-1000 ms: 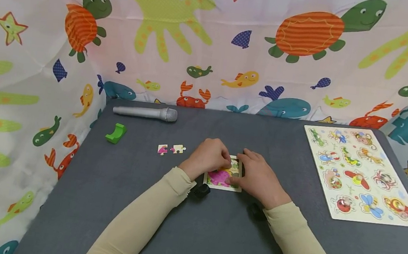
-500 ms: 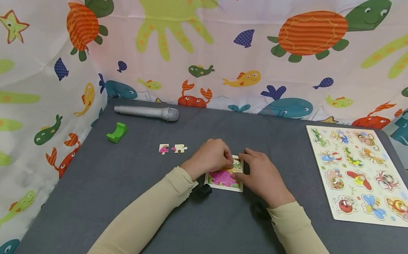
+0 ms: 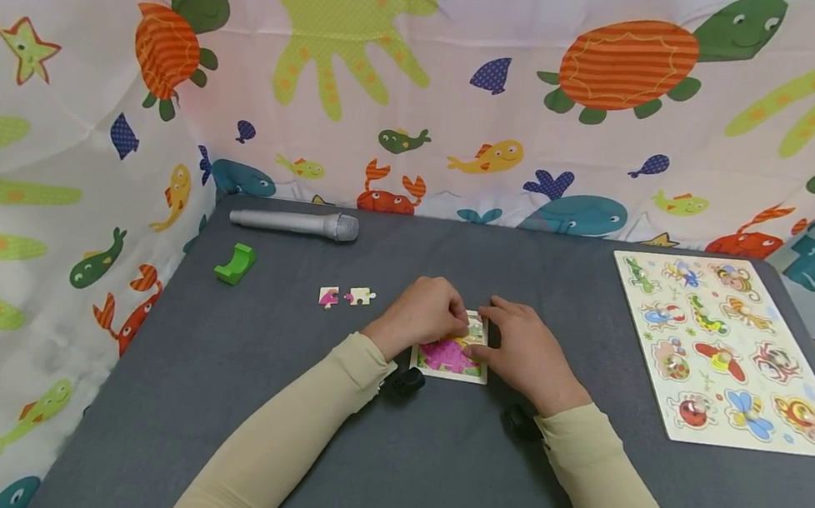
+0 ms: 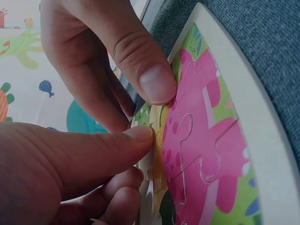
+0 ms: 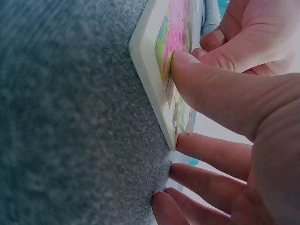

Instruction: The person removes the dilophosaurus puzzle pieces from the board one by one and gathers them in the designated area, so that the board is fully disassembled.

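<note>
A small jigsaw puzzle (image 3: 448, 358) with a pink animal on it lies in a pale frame (image 4: 255, 86). My left hand (image 3: 425, 315) bends over its far left part, thumb and curled fingers pinching a puzzle piece that is mostly hidden by them. From the right, my right hand (image 3: 528, 353) steadies the puzzle. Its thumb (image 5: 187, 63) presses on the picture, while the forefinger touches the frame's corner and the other fingers reach down to the cloth. Two loose puzzle pieces, one pink and cream (image 3: 329, 296) and one mostly cream (image 3: 360, 295), lie left of my left hand.
A silver microphone (image 3: 294, 223) lies at the back left, with a green curved block (image 3: 235, 264) in front of it. On the right is a large insect puzzle board (image 3: 732, 350). A printed cloth (image 3: 342, 37) hangs behind the grey table (image 3: 384, 461).
The right thumb has shifted slightly up the puzzle between the first frame and now. Both hands otherwise stay at the puzzle, and the head view has shifted a little.
</note>
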The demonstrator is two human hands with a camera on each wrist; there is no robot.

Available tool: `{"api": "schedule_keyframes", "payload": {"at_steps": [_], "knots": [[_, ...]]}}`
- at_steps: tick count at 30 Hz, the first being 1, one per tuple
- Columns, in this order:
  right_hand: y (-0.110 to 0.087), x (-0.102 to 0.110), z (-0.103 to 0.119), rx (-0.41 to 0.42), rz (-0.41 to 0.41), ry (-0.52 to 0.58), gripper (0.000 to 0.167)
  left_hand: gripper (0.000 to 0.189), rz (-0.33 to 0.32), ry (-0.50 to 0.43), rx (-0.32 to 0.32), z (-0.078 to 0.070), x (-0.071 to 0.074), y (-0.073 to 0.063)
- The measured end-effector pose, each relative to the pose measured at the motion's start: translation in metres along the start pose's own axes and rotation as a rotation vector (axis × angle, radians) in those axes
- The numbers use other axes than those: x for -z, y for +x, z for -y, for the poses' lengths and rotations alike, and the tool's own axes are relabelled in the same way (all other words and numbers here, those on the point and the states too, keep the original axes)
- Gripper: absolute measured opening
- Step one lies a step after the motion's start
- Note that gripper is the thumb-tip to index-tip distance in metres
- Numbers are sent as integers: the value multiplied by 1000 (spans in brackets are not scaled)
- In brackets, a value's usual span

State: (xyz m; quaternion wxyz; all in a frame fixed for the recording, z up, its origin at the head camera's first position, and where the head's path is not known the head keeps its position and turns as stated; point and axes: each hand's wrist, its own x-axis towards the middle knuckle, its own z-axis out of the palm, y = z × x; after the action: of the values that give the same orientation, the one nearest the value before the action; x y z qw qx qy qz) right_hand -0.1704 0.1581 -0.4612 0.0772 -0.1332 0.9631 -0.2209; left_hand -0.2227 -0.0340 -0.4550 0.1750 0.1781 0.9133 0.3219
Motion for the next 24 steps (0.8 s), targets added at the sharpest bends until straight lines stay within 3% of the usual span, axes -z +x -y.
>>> {"api": "schedule_keyframes", "payload": {"at_steps": [17, 24], "knots": [[0, 0, 1, -17, 4, 3, 65, 10, 37, 15, 8, -2, 4, 2], [2, 0, 2, -31, 20, -11, 66, 9, 13, -26, -5, 7, 25, -3]]}}
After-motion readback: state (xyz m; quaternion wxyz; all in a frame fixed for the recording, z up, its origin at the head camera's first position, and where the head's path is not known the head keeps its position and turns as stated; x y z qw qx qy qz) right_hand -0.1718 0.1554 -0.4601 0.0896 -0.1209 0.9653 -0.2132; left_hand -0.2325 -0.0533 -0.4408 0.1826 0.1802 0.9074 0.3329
